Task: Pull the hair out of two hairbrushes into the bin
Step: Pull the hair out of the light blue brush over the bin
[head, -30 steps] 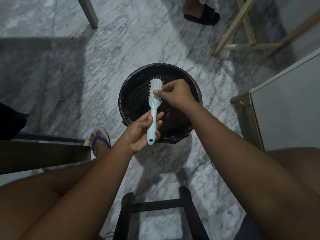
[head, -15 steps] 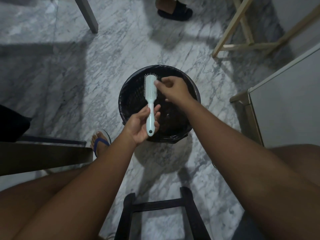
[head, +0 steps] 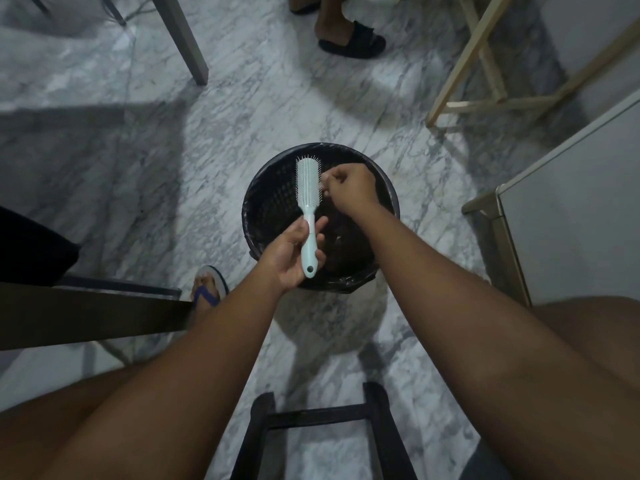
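A pale mint hairbrush (head: 308,199) stands upright over the round black bin (head: 263,202), bristle head toward the bin's far rim. My left hand (head: 294,252) grips its handle near the bottom. My right hand (head: 349,187) hovers just right of the bristle head with fingertips pinched together; whether hair is between them is too fine to tell. A dark clump lies inside the bin under my right wrist. Only one hairbrush is in view.
The bin stands on a grey marble floor. A dark stool frame (head: 311,431) sits between my knees. A dark table edge (head: 86,313) is at left, a pale cabinet (head: 571,220) at right, wooden legs (head: 460,67) at back right. Another person's sandalled foot (head: 349,38) is at the top.
My right hand has lifted off the bristles and moved right, fingers pinched. The left hand raised the brush slightly and turned it more upright over the bin.
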A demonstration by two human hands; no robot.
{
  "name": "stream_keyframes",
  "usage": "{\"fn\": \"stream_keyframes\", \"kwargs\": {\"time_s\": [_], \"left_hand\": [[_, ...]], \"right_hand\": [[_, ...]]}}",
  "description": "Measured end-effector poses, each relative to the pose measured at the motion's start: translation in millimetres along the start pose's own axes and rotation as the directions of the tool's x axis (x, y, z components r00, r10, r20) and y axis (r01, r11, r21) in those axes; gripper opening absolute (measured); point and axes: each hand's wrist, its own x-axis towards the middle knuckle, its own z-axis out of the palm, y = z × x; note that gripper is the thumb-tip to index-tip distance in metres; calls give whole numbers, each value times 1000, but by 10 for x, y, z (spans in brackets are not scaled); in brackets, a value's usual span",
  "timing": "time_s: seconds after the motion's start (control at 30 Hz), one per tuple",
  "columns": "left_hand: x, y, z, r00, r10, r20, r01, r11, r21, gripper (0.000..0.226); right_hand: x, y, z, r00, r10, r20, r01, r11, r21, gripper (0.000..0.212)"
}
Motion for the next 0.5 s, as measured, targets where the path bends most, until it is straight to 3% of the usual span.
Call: {"fn": "stream_keyframes", "kwargs": {"time_s": [0.1, 0.2, 0.33, 0.5], "left_hand": [[18, 40, 6, 1000, 19, -16, -19, 1000, -3, 33], [47, 76, 15, 999, 28, -25, -28, 1000, 14, 34], [66, 63, 12, 1000, 4, -4, -4, 1000, 23, 36], [65, 46, -52, 1000, -12, 6, 12, 999, 32, 37]], "right_hand": [[-3, 65, -48, 992, 97, 75, -99, 995, 20, 15], [-76, 195, 14, 974, 102, 205, -76, 988, -132, 16], [-210, 167, 43, 992, -5, 123, -7, 995, 96, 28], [-215, 162, 36, 989, -76, 127, 69, 996, 62, 40]]}}
